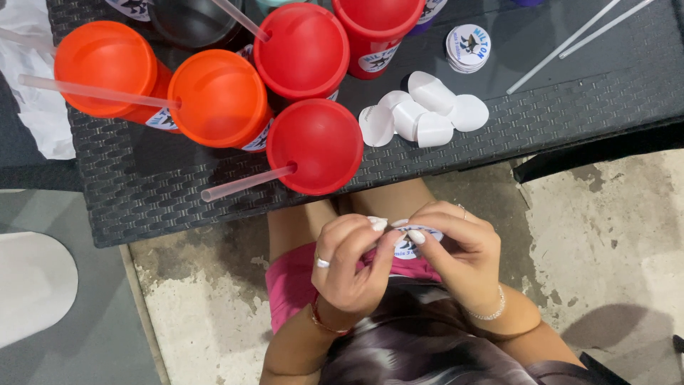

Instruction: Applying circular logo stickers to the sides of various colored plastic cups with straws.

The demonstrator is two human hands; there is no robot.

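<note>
Fingers of both hands cover most of the round sticker [409,244] at lower centre. The frame's top edge cuts off the red cup [377,28] and black-lidded cup [192,21].

a round white sticker [412,242] sits pinched between both hands. a stack of round stickers [468,48] and peeled white backings [427,110] lie on the table.

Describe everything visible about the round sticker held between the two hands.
The round white paper sticker has a dark printed figure and blue lettering on its face. It looks thin and flexible, slightly bent. It is held over the lap, below the edge of the black woven table. Fingers of the left hand and right hand pinch its rim from both sides and cover much of it. Whether its backing is coming off cannot be told.
</note>
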